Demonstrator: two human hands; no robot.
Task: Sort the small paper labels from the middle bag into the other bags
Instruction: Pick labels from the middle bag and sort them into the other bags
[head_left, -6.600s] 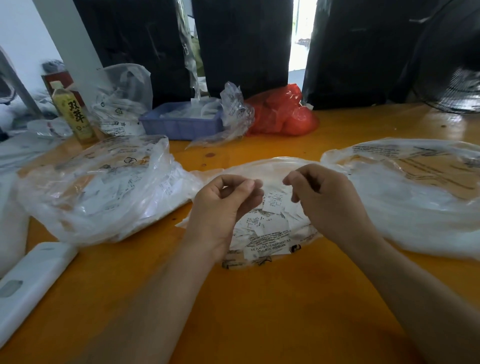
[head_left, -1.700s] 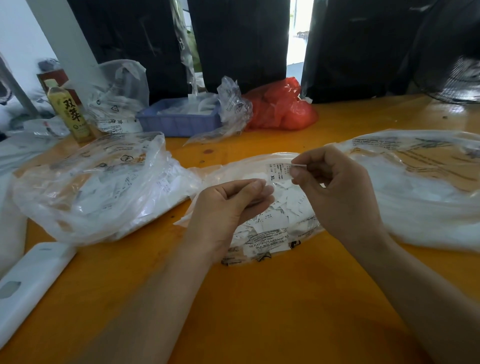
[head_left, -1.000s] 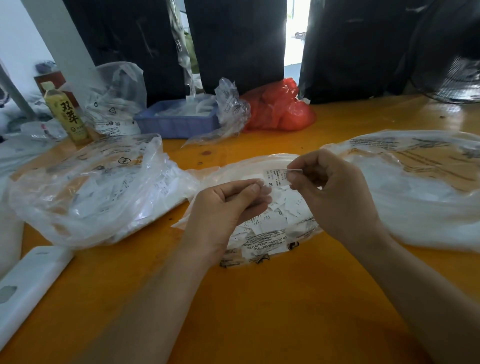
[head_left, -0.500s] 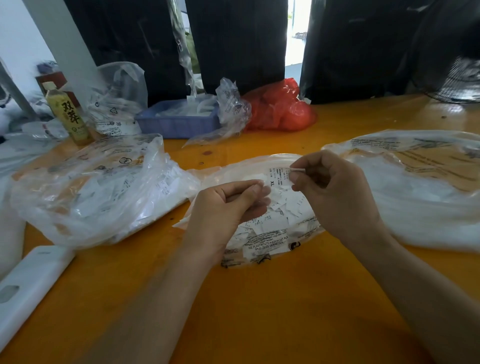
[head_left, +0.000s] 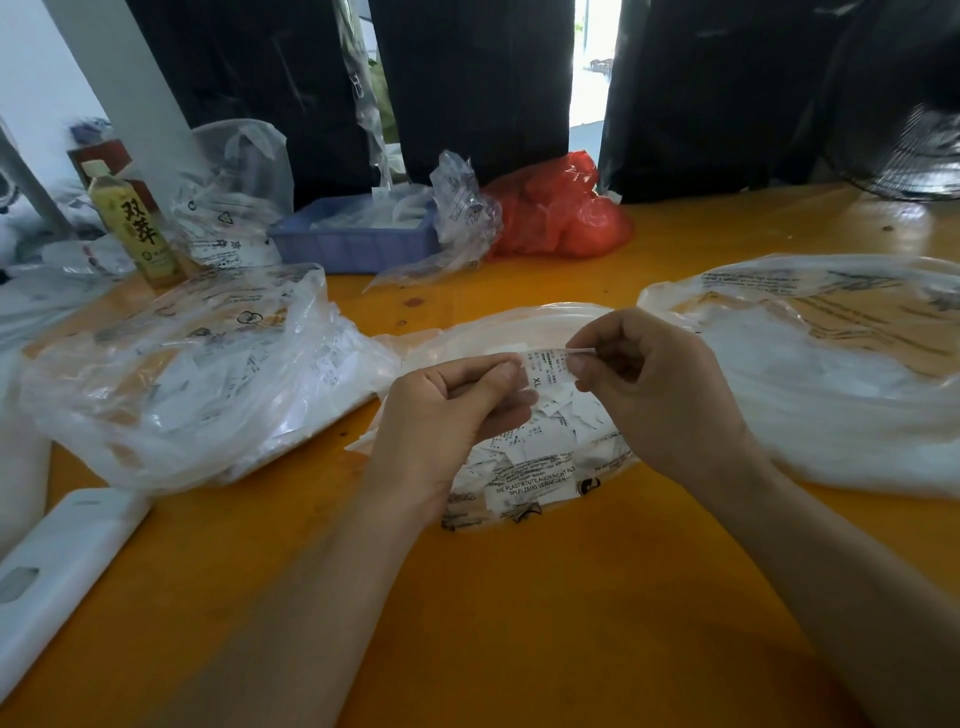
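The middle clear bag (head_left: 524, 467) lies open on the orange table, full of small white printed paper labels. My right hand (head_left: 660, 395) pinches one label (head_left: 545, 366), printed XL, by its right end and holds it above the bag. My left hand (head_left: 447, 415) hovers just left of it with curled fingers, its thumb tip at the label's left edge. A larger clear bag of labels (head_left: 197, 374) lies to the left. Another clear bag (head_left: 831, 374) lies to the right.
At the back stand a blue plastic tray (head_left: 353, 241), a red plastic bag (head_left: 561, 215), crumpled clear bags (head_left: 462, 218) and a green-tea bottle (head_left: 135, 228). A white flat device (head_left: 57, 566) lies at the near left. A dark fan (head_left: 904, 114) stands at the far right.
My right hand drew one label out of the middle bag and lifted it. Over the last second it carried the label leftward until it met my left thumb.
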